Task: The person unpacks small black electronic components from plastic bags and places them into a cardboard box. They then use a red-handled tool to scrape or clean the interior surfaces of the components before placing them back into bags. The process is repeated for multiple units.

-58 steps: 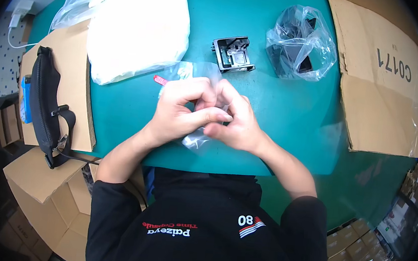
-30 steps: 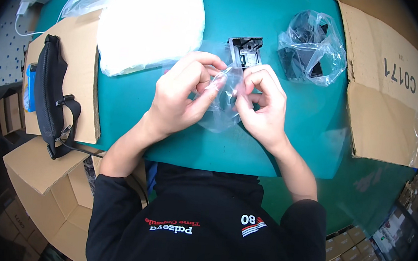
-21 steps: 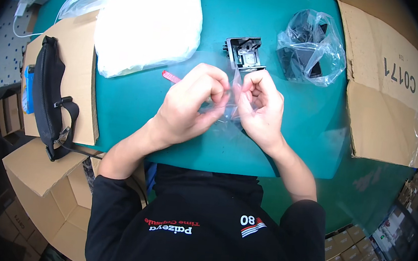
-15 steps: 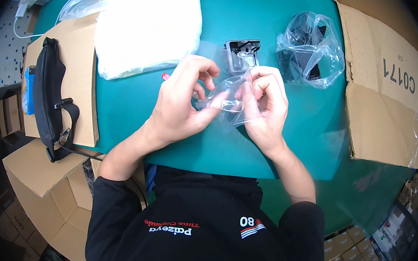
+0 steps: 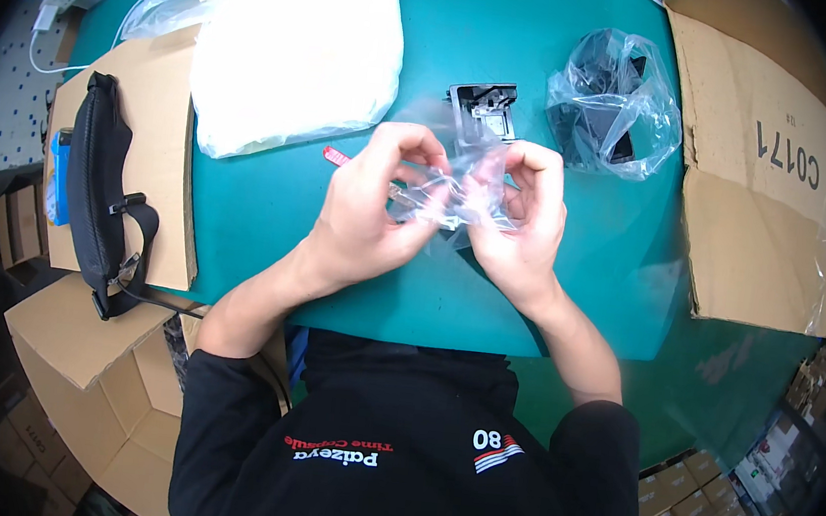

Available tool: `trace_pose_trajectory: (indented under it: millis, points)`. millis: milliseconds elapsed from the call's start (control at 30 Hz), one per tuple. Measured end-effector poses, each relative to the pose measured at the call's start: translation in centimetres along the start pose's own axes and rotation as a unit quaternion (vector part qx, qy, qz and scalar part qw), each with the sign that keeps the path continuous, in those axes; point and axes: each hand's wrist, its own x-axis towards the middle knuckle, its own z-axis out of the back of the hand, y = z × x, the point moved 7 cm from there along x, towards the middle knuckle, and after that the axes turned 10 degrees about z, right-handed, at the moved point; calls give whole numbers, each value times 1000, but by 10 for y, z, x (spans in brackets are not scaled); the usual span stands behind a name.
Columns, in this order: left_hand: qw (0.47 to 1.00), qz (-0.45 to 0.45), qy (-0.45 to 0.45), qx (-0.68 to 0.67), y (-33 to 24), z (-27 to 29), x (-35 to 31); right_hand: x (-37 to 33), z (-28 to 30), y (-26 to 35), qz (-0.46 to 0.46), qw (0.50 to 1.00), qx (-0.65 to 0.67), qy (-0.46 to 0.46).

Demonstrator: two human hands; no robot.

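Between my hands is a clear plastic bag (image 5: 454, 197), crumpled and held over the green table. My left hand (image 5: 379, 200) grips its left side with thumb and curled fingers. My right hand (image 5: 523, 229) pinches the other side, thumb toward the middle. Just beyond the bag lies a small black and silver device (image 5: 487, 111) with an open frame; the bag hides its near edge. A small red tag (image 5: 336, 156) lies beside my left hand.
A large white plastic-wrapped bundle (image 5: 298, 58) lies at the far left. At the far right sits a clear bag of black parts (image 5: 611, 108), by a cardboard box (image 5: 767, 193). A black pouch with a strap (image 5: 97, 178) rests on cardboard at left. The green table (image 5: 408, 307) ends before my body.
My fingers have come closer together and bunched the clear bag more between them. My left hand has shifted slightly right, showing more of the red tag.
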Motion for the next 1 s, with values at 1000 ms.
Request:
trace_pose_trajectory:
  millis: [1000]
  points:
    - [985, -70, -113, 113, -8, 38, 12, 37, 26, 22, 126, 970, -197, 68]
